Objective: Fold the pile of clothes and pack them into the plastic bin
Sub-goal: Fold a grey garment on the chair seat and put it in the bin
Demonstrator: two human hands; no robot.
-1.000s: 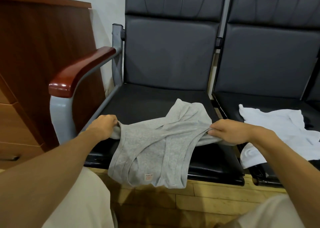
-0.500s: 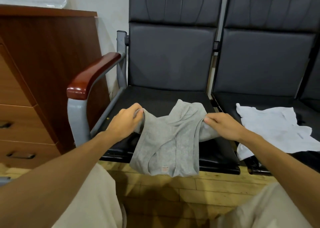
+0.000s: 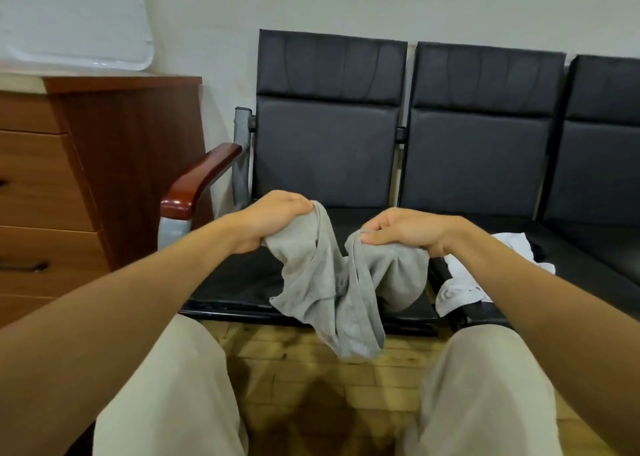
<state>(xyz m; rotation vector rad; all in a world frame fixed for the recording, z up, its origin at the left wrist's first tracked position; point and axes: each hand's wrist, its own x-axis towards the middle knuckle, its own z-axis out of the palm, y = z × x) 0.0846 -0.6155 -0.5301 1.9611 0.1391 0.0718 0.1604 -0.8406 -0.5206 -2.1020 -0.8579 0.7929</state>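
A grey garment (image 3: 341,289) hangs bunched between my two hands, lifted above the front of the left black seat (image 3: 235,282). My left hand (image 3: 273,218) grips its left edge in a fist. My right hand (image 3: 403,230) pinches and grips the right edge. The cloth sags in the middle and droops past the seat's front edge toward the floor. A white garment (image 3: 460,289) lies crumpled on the neighbouring seat, partly hidden by my right forearm. A clear plastic bin (image 3: 72,19) stands on the wooden cabinet at the upper left.
A row of black padded chairs (image 3: 485,151) stands against the wall. A wooden armrest (image 3: 197,182) juts out at the left end. The wooden drawer cabinet (image 3: 69,185) is to the left. My knees in beige trousers frame the wooden floor (image 3: 329,369) below.
Both hands have raised the grey garment off the seat and come closer together, so the cloth bunches and sags. The view has pulled back and up, and the bin now shows.
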